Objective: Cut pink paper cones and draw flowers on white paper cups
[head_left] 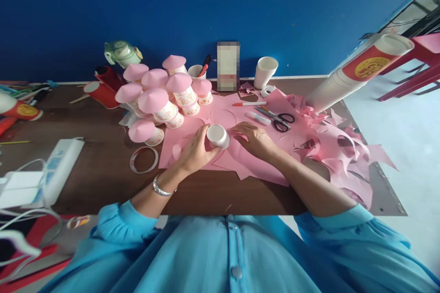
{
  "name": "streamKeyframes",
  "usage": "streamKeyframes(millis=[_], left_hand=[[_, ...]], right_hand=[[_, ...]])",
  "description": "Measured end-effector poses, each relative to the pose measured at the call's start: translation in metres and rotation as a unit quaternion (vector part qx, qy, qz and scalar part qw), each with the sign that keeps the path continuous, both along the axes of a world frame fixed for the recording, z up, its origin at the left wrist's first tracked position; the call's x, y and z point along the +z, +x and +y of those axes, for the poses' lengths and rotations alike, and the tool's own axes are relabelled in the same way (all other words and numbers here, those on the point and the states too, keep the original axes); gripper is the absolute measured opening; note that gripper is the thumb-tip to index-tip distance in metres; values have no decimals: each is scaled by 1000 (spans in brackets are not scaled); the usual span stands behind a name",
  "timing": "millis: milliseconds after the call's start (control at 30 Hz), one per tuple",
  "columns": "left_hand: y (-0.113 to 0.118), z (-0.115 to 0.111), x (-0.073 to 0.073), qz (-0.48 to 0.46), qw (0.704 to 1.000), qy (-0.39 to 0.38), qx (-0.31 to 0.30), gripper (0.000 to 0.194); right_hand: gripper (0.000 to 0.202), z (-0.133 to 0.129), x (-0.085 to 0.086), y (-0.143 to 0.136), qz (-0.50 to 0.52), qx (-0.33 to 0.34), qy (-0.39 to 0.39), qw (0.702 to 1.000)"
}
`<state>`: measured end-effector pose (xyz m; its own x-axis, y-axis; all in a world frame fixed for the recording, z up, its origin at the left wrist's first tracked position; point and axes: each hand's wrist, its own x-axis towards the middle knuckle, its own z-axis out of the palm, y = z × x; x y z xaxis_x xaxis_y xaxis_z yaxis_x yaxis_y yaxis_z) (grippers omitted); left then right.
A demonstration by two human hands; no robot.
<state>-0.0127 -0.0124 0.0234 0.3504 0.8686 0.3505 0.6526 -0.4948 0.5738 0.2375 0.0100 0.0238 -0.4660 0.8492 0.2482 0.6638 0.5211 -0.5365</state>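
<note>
In the middle of the table, my left hand (197,152) grips a white paper cup (217,134) that stands bottom up, thumb in front and fingers behind. Just right of the cup, my right hand (256,139) hovers with its fingers stretched out and slightly apart, and nothing shows in it. Under both lie pink paper sheets (254,160). Beyond the right hand are scissors (282,122), a glue stick (258,118) and an orange-and-white pen (249,104). To the left, several printed cups (182,96) stand grouped, topped with pink paper cones (153,100).
Pink paper scraps (347,146) cover the right end, beside a tall leaning stack of cups (343,82). A phone (228,66) and a white cup (266,71) stand by the blue wall. At left lie a tape ring (132,165) and a power strip (65,165) with cables.
</note>
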Motion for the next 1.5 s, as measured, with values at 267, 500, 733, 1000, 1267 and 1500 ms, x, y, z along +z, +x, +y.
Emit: streamKeyframes(millis=[267,500,733,1000,1267,1500], left_hand=[[1,-2,-8,46,998,28,-12,81],[-18,-8,14,-9,999,44,2,69],[-51,-12,36,19,988,130,80,18],[-96,-35,28,82,982,105,136,33],[-60,-42,25,142,983,120,-2,63],[-53,-25,19,222,966,127,-47,79]], right_hand=[[30,-4,-8,-1,-85,2,47,995],[22,-1,-8,8,-78,-28,69,994],[30,11,9,37,-77,-186,132,971],[30,18,3,56,-129,-238,93,958],[31,23,10,73,-153,-301,130,932],[27,23,10,85,-176,-323,90,926]])
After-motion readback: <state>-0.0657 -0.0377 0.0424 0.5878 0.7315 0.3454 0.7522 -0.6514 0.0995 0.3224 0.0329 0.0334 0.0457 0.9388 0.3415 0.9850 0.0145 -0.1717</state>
